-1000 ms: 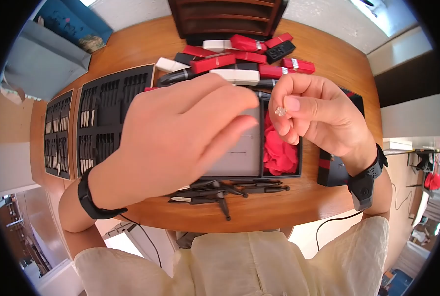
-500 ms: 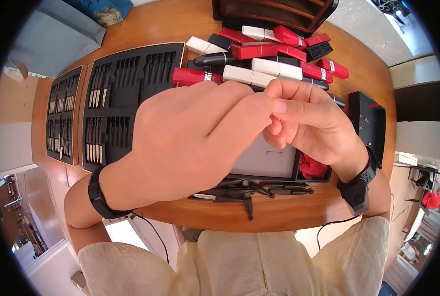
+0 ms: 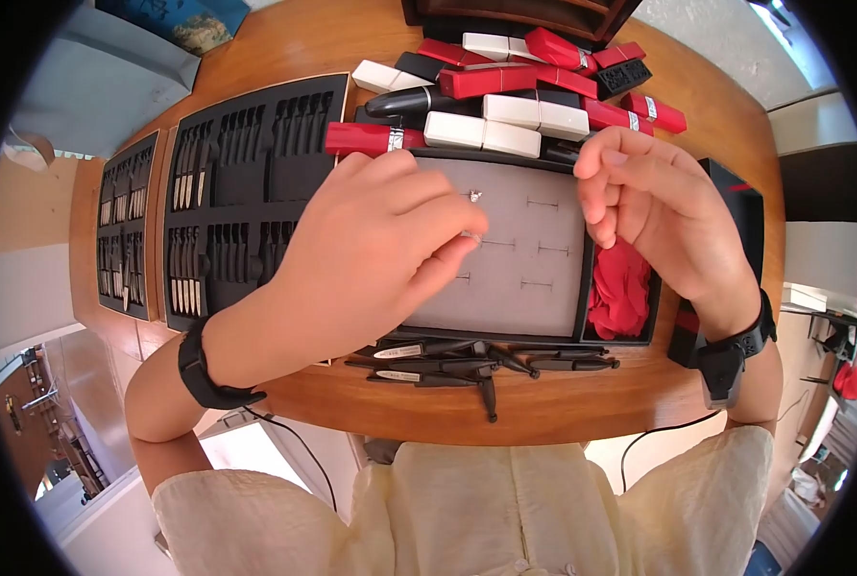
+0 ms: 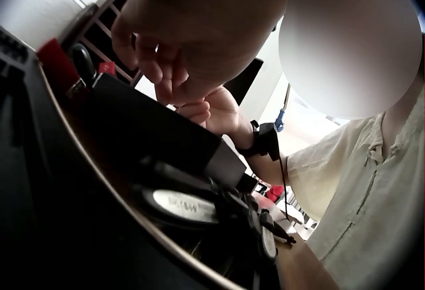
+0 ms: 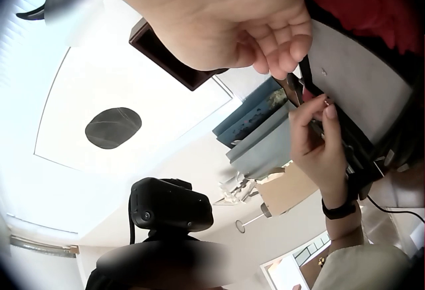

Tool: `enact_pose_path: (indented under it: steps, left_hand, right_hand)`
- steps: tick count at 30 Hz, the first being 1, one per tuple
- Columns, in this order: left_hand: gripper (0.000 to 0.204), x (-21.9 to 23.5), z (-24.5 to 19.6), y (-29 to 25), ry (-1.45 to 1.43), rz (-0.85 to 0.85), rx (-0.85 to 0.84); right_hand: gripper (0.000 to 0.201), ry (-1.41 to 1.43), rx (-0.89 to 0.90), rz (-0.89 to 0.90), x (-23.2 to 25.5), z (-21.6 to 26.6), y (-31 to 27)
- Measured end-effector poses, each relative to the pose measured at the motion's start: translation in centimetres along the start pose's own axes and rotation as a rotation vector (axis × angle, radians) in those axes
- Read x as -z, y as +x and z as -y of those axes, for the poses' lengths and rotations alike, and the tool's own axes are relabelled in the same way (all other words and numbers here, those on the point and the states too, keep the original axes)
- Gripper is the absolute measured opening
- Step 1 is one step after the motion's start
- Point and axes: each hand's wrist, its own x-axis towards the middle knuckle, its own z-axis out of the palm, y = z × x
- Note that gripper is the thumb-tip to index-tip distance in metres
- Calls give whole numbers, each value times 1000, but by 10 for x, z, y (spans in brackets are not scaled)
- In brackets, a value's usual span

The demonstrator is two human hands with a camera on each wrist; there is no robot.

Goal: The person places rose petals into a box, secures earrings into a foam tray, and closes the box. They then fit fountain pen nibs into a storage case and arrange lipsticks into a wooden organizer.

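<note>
Our left hand [image 3: 361,240] pinched a shiny piece [image 3: 472,237] over the grey pad [image 3: 534,226] — our right hand [image 3: 663,202] loosely curled near its far-right corner.

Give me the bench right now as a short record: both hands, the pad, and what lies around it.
left hand: pinches a small shiny piece at the grey pad; contact unclear
right hand: raised, fingers loosely curled, nothing visible in it
on pad: second shiny piece, several slits
right compartment: red petals
near side: slim dark items on the wooden table
far side: jumbled red, white and black cases
left side: dark trays
</note>
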Motion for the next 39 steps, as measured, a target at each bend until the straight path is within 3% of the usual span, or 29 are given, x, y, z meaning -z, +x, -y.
enact_pose_path:
  steps: [10, 15, 20, 24, 30, 32, 33, 37, 39]
  left_hand:
    - [19, -14, -6, 2, 128, 39, -52]
    - [24, -9, -13, -1, 345, 109, -125]
    - [25, -7, -17, 1, 383, 124, -148]
    - [29, -6, -22, 3, 446, 112, -201]
    - [29, -5, -19, 10, 437, 158, -230]
    - [28, -6, -18, 12, 425, 159, -242]
    - [28, -5, -17, 12, 424, 166, -245]
    - [28, -2, -22, 18, 389, 184, -234]
    - [27, -2, -22, 18, 380, 203, -208]
  right_hand:
    - [21, 10, 27, -17, 12, -5, -10]
    - [19, -26, 92, -25, 20, 5, -22]
    - [15, -82, 197, -115, 40, 17, -44]
    - [10, -262, 325, -271, 69, 27, -67]
    - [4, -656, 184, -524, 123, 35, -99]
    - [10, -1166, 240, -567, 138, 26, -101]
    - [11, -1244, 127, -544, 137, 28, -106]
    - [15, -1406, 38, -442, 125, 14, -106]
    - [15, -1466, 103, -421, 128, 6, -104]
